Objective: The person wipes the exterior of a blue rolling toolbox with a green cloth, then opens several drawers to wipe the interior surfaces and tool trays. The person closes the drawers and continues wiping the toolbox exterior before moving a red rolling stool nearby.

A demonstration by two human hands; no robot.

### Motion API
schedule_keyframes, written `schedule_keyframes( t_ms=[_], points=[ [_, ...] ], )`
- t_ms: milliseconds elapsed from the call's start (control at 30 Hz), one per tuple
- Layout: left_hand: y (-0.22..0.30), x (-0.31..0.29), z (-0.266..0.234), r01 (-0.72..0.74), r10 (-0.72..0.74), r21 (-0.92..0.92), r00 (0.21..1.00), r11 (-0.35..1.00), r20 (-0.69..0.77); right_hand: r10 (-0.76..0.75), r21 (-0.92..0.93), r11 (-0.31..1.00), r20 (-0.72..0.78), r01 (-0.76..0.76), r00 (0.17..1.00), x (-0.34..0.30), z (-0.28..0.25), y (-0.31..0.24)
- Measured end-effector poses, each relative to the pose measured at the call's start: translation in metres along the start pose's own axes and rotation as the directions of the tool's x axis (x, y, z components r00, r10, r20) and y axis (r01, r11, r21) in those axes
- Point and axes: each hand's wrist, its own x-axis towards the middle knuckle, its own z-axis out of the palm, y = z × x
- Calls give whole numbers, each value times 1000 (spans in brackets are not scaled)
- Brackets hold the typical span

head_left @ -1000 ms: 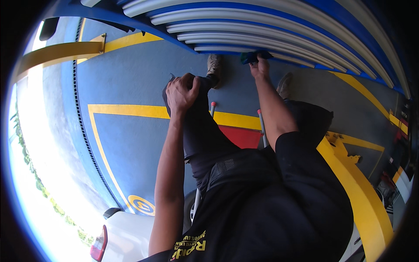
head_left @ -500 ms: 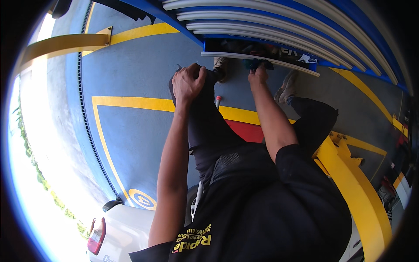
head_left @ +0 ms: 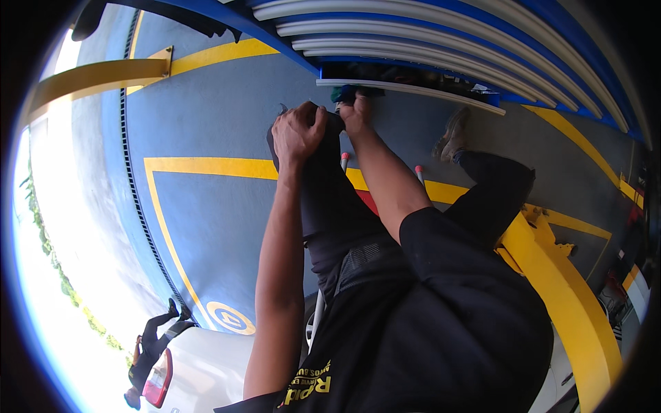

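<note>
R hand at open drawer, fingers gripping dk item, L hand on knee, finger grip unclear

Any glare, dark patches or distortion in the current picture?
Head view: daylight burns the left side white, and the open drawer is dark inside; head view: fisheye curves the pale strips; head view: the item in the right hand is too dark to identify.
</note>
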Motion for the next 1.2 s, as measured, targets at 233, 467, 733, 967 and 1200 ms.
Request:
schedule_keyframes(
  t_ms=[233, 467, 733, 967, 1200],
  points=[
    [-9, -10, 2, 52, -52, -37, 999, 998, -3, 13, 90, 996, 147, -27, 989, -12, 4, -143],
    [13, 5, 3, 23, -22, -35, 999, 999, 41, -48, -42, 998, 17, 49, 999, -13, 0, -18],
    [16, 6, 8, 9, -10, 23, 999, 1000, 37, -361, -149, 919, 56, 365, 931, 7, 15, -122],
    [17, 4, 8, 28, -30, 41, 998, 999, 49, -619, -803, -539, 582, 255, 527, -20, 12, -298],
    [27, 9, 8, 40, -43, 43, 997, 998, 67, -11, -254, -847, 886, 467, 463, -60, 12, -162]
  ],
)
